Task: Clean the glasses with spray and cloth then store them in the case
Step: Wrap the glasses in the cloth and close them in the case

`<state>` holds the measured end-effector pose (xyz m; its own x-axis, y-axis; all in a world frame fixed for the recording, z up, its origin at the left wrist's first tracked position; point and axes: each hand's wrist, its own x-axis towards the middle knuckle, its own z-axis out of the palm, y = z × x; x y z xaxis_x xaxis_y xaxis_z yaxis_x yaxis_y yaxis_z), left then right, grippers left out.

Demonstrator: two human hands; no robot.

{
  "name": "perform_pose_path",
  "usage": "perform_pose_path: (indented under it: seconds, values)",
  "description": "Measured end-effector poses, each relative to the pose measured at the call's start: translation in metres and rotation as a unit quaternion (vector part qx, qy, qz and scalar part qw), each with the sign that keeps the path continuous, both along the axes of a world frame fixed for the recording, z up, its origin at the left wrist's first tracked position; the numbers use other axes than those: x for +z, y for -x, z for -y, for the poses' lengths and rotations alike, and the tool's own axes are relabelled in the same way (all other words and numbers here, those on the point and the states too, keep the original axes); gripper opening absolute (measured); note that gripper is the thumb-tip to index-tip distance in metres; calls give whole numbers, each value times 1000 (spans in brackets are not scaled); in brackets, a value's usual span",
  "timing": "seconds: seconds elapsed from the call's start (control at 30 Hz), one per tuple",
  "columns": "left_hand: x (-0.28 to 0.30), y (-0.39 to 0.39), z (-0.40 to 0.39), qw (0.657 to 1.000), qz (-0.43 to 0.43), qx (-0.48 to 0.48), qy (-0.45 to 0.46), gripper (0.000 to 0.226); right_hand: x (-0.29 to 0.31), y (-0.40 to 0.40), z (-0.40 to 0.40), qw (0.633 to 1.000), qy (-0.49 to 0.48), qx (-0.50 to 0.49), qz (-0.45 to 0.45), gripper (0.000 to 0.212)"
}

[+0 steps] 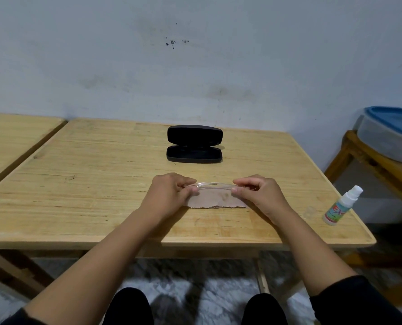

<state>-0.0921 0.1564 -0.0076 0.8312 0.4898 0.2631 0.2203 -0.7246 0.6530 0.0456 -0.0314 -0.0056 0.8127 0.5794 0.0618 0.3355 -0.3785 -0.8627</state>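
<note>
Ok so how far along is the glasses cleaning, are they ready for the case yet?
Looks close to the end. The spray bottle stands set aside at the table's right edge. Both the left hand and right hand pinch the clear glasses over the cloth. Still left: putting them in the open, empty-looking black case and closing it.

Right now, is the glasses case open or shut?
Open. The case lies on the table with its lid raised behind the base; its dark interior looks empty.
</note>
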Motion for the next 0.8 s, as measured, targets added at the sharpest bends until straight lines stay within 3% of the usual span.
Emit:
perform_pose_path:
  seconds: [0.2,0.5,0.8]
  values:
    - [-1,1,2,1000,-7,11,13,21,0,4,-6,997,19,-1,70,16]
    - [14,-5,-16,997,38,46,47,13,11,-1,-32,998,-50,-24,19,8]
    - [46,-55,-72,992,91,82,4,14,38,-38,-103,992,-95,-62,57,9]
